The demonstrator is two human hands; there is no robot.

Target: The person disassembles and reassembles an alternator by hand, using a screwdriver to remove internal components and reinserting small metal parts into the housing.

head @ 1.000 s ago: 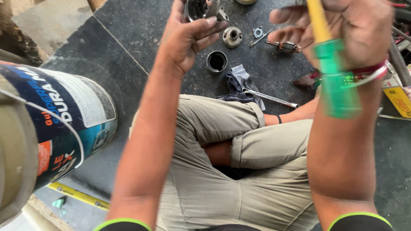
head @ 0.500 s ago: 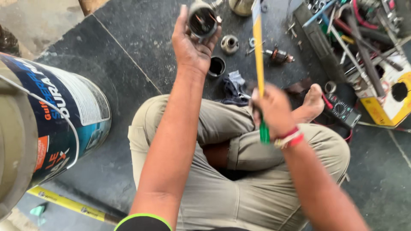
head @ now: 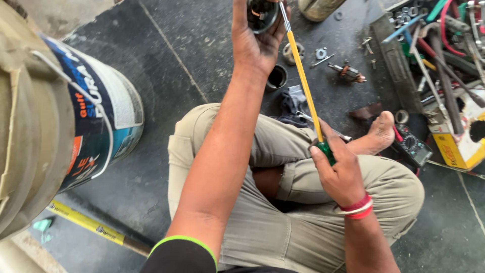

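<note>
My left hand (head: 255, 43) is raised at the top of the view and grips a round dark metal motor part (head: 262, 12) with its open end toward me. My right hand (head: 339, 169) holds a long screwdriver (head: 303, 81) by its green handle, just above my crossed legs. The yellow shaft runs up and to the left, and its metal tip reaches into the open end of the motor part. A red thread band circles my right wrist.
A large paint bucket (head: 96, 116) stands at the left on the dark floor. Small metal rings, a black cup (head: 277, 77), a grey rag (head: 295, 103) and loose parts lie ahead of my knees. A cluttered toolbox (head: 439, 55) and a multimeter (head: 411, 146) sit at the right.
My right hand has dropped lower and tilted the screwdriver, so its tip has gone into the motor part. My left hand stays raised with the part.
</note>
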